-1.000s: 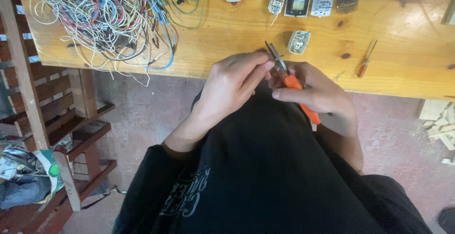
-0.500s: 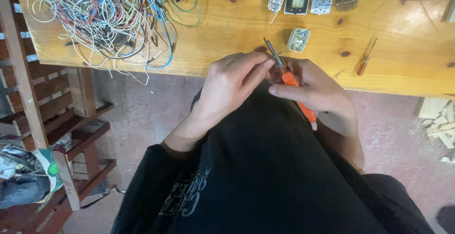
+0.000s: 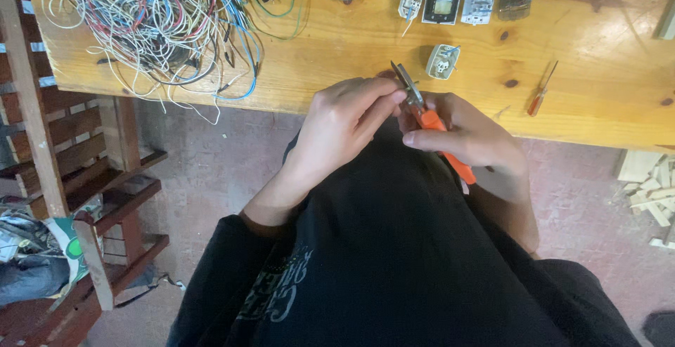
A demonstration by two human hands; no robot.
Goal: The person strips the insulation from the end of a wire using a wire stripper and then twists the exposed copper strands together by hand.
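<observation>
While right hand (image 3: 467, 139) fingers clasp orange pliers (image 3: 430, 118), left hand (image 3: 344, 125) fingers pinch at tip.

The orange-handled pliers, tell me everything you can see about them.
The pliers are a slim hand tool with orange grips and a narrow grey metal nose. The right hand wraps the grips, one orange handle end poking out below the palm. The nose points up and left over the near edge of the wooden table, its tips close together. The left hand brings its fingertips to the metal part near the joint. Whether anything sits between the tips is too small to tell.
</observation>
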